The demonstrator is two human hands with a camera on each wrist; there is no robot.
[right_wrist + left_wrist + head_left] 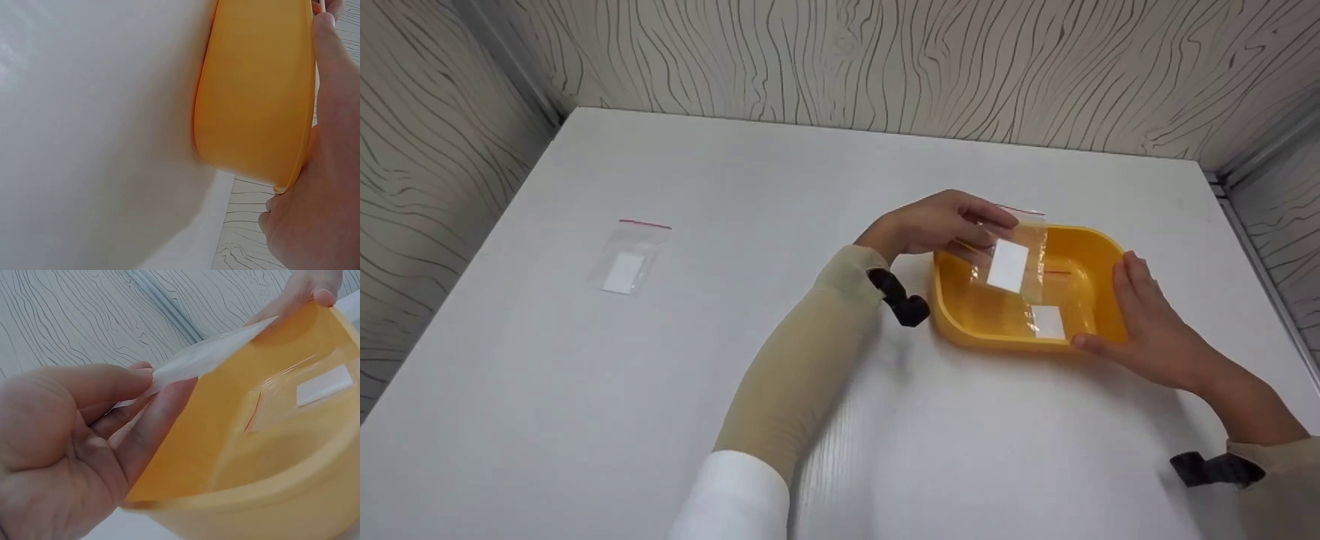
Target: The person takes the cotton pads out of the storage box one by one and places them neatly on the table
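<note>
My left hand (941,225) pinches a clear zip-lock bag (1039,259) with a red seal line and a white label between thumb and fingers. This bag hangs over a yellow plastic bin (960,334); in the left wrist view it appears nearly edge-on, its white label (197,357) facing up. Inside the bin lies another zip-lock bag (275,402) with a white label (1048,322). My right hand (1159,330) rests on the bin's right corner, fingers fairly straight along the right rim and thumb on the front rim. In the right wrist view the hand (332,185) lies against the bin's rim.
A third zip-lock bag (630,259) with a red seal line and white label lies flat on the left part of the white table (585,420). Walls with a wood-grain line pattern (840,67) stand behind and at both sides.
</note>
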